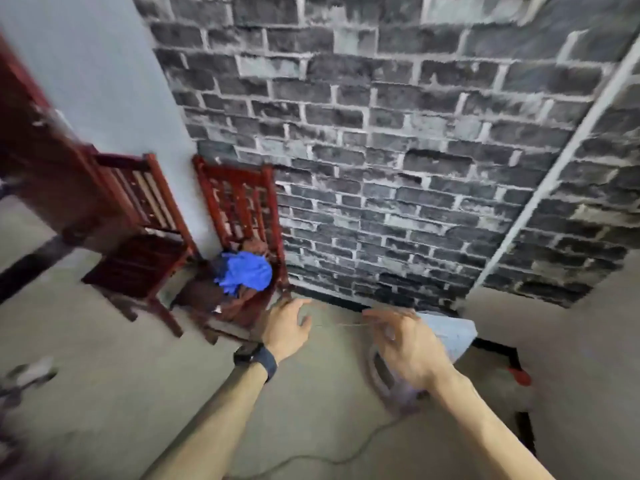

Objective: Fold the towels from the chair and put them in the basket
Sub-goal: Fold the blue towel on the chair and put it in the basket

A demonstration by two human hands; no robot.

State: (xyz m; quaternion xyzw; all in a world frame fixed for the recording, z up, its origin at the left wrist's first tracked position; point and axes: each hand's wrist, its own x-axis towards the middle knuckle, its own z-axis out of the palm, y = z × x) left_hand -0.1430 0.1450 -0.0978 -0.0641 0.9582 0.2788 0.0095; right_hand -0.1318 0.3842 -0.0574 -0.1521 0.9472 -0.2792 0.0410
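Beyond both my hands runs a dark grey brick wall [398, 133], rough-faced with pale mortar lines. Ahead and to the left of my left hand [287, 323] stands the red wooden chair [239, 202], with a slatted back and hard, glossy rails. A second chair [138, 237] of the same make sits further left.

Directly under my right hand [405, 348] is the basket [382, 379], pale lavender with slotted walls, plastic by the look of it. A light blue towel [450, 330] lies in it, flat-edged and apparently folded, so I judge at least one piece done.

On the chair seat, just past my left fingertips, a bright blue towel [244, 271] sits crumpled and soft on a brown towel [221, 299] (motion blur hides whether there are more). Most of the folding looks left to do.

Both hands seem empty, fingers loosely spread, the left reaching toward the seat. A dark watch band [256, 358] wraps my left wrist.
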